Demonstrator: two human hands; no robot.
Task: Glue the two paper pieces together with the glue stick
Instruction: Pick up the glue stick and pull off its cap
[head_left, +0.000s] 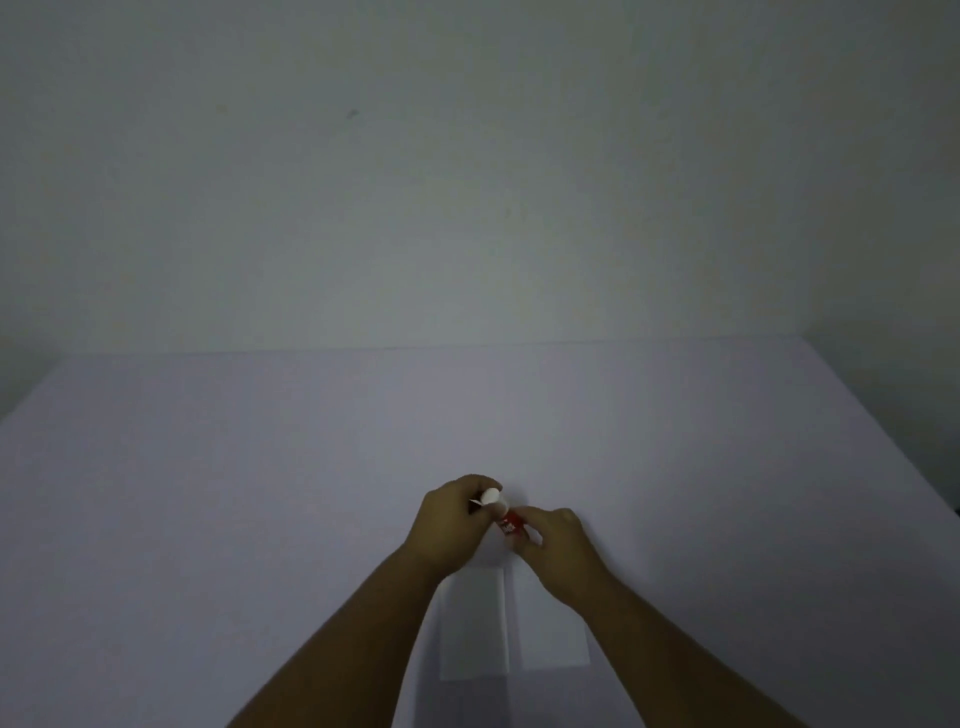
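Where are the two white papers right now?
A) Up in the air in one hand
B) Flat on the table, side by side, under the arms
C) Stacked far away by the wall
B: the two white papers lie flat on the table, side by side, while the left hand and right hand hold the glue stick just beyond them.

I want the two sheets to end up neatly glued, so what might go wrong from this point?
1. Both hands, left hand on the white cap and right hand on the red glue stick, work above the left paper piece; a dropped cap or stick may smear or shift it.
2. Neither sheet is held down; a forearm may nudge the right paper piece.
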